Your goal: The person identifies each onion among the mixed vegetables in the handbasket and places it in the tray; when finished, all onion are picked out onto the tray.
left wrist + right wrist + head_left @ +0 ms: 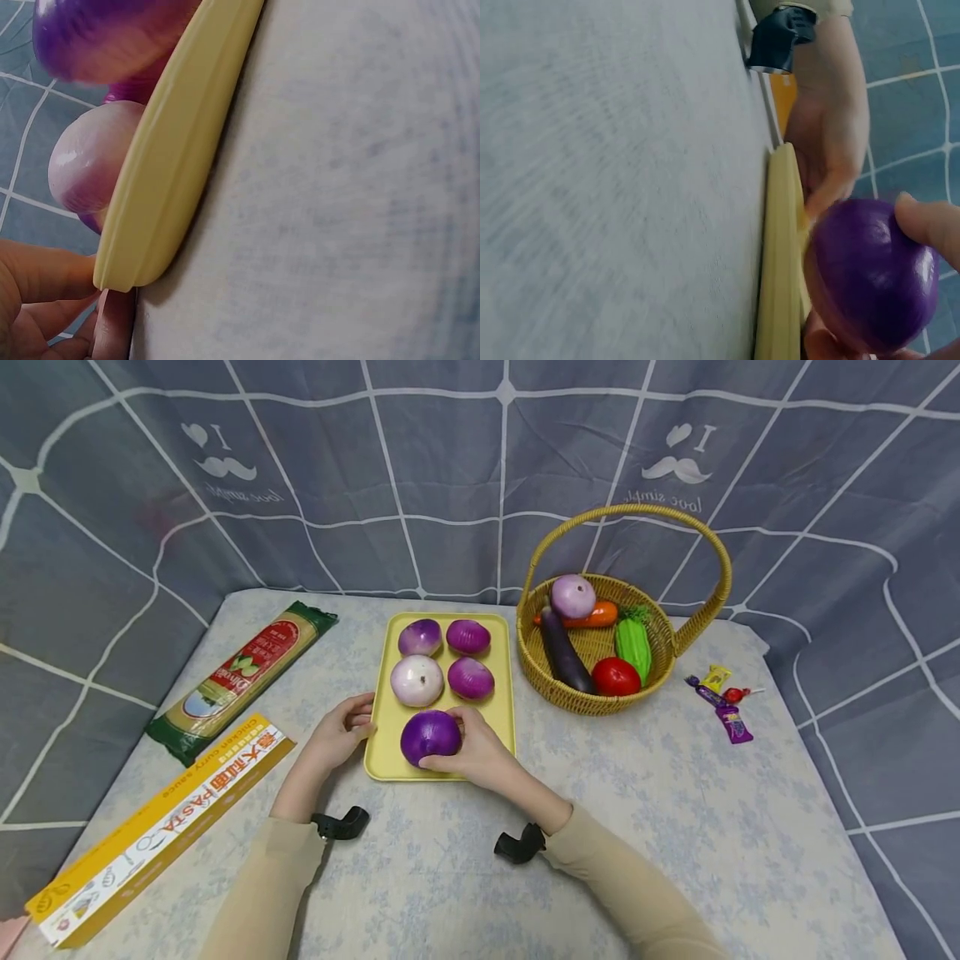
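At the near end of a yellow tray point(382, 760), my right hand point(480, 747) grips a dark purple onion point(431, 737), thumb on the near side and fingers round the far side. The same purple onion point(874, 274) fills much of the right wrist view. My left hand point(337, 732) pinches the tray's left rim, the thumb on top and fingers beneath its edge point(124, 277). Farther up the tray lie a pale onion point(417, 681), a purple-and-white onion point(420, 637) and two magenta onions, one at the back point(468, 637) and one in front of it point(471, 679).
Right of the tray stands a wicker basket point(555, 693) with a tall handle, holding an eggplant, tomato, carrot, green vegetable and pale onion. Wrapped candies point(733, 725) lie farther right. On the left are a noodle packet point(243, 677) and a long pasta box point(161, 831).
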`<state>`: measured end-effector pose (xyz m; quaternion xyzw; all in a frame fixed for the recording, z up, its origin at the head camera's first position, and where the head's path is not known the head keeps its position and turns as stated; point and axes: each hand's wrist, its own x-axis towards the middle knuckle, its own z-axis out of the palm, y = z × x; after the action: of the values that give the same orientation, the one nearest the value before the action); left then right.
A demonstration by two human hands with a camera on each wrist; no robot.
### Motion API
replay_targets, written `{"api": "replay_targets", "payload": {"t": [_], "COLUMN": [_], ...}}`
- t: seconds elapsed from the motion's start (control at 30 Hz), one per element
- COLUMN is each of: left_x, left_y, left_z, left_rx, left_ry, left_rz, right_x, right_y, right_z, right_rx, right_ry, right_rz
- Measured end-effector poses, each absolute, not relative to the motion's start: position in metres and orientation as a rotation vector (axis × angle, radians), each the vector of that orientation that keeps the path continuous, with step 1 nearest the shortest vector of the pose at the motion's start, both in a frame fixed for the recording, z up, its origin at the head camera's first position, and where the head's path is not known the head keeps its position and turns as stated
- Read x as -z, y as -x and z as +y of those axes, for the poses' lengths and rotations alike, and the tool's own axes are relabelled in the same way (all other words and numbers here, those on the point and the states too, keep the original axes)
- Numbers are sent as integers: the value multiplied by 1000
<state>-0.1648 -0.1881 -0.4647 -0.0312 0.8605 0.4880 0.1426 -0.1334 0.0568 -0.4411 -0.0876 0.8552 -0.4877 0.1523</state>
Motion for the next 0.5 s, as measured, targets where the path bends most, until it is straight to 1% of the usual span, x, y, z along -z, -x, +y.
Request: {"api": "replay_targets", "payload": {"t": [0.2, 0.5], "left_x": [465, 467], "left_y": [165, 163], "left_z": [-189, -190], "left_rx": [-1425, -1427], "left_ry": [67, 63], "left_rz": [2485, 2489], "right_x": [443, 446], "right_y": [136, 137], "right_z": [44, 39], "right_rx": [1352, 1311], "right_ry": [293, 307], "right_rz": [2452, 2495]}}
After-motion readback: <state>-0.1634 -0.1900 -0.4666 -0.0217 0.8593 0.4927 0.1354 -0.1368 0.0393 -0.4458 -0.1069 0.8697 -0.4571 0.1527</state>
